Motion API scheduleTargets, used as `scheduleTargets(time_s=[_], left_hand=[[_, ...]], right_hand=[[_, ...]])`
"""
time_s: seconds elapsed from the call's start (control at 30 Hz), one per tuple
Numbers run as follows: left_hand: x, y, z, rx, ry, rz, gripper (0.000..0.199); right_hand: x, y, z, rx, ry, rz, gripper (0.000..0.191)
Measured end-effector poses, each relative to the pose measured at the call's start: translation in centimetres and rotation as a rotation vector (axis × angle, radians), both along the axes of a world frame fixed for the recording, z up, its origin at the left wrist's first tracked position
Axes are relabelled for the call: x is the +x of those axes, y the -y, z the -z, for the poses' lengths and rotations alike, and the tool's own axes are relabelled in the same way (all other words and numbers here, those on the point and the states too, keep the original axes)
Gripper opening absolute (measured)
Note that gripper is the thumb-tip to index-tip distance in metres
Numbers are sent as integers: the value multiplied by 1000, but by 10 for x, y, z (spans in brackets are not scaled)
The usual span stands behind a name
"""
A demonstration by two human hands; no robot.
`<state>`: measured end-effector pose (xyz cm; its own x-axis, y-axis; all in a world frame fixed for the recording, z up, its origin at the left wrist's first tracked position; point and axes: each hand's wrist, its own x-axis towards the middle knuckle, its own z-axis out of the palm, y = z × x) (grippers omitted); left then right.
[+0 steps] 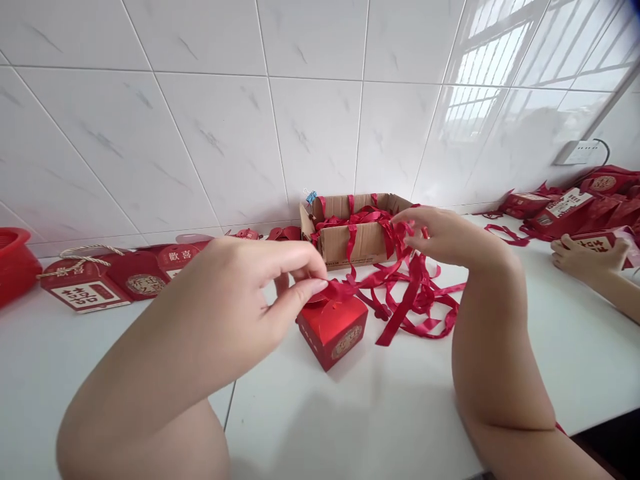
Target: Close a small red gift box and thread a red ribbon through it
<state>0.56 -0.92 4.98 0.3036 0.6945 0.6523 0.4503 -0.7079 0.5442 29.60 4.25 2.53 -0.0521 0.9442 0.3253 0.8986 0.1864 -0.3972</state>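
Note:
A small red gift box [333, 330] with a gold round emblem stands upright on the white table. My left hand [280, 280] pinches a red ribbon [340, 290] between thumb and fingertips at the box's folded top. From there the ribbon runs right toward my right hand [435, 233], whose closed fingers grip red ribbon in front of the cardboard box [350, 245]; the fingertips are partly covered. Loose red ribbons [425, 300] lie tangled below that hand, and one ribbon end hangs down beside the gift box.
Flat red cartons [93, 287] with cord handles lie at left near a red plastic tub [17, 263]. More red packaging [565, 207] is heaped at right, where another person's hand [593, 257] holds a red box. A tiled wall [315, 127] runs behind the table.

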Motion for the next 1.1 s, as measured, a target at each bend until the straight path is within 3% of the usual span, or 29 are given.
scheduleTargets(time_s=[0.07,0.13,0.17,0.27,0.37,0.53,0.63,0.87,1.1], left_hand=[[7,2,0,88,-243,23,8],[13,4,-1,218,-327,35,14],[15,5,-1,273,-327,37,16],[19,8,-4,386,-304,19,16],[22,12,-5,400,-283,-28,16],[25,15,-7,319,-290,-12,19],[23,11,-7,269,-275,59,19],[20,3,-3,111,-446,44,14],[26,-29,13,-351,-814,-61,12]], right_hand=[[-16,8,-5,151,-168,-88,29],[-36,20,-9,208,-425,-228,32],[-45,26,-11,190,-526,-330,36],[-63,42,-15,-56,-619,-663,45],[-67,52,-17,-165,-637,-811,37],[-60,65,-21,28,-651,-675,24],[-56,72,-22,45,-609,-650,18],[-52,71,-20,-56,-245,-539,16],[-64,39,-1,-363,181,-409,40]])
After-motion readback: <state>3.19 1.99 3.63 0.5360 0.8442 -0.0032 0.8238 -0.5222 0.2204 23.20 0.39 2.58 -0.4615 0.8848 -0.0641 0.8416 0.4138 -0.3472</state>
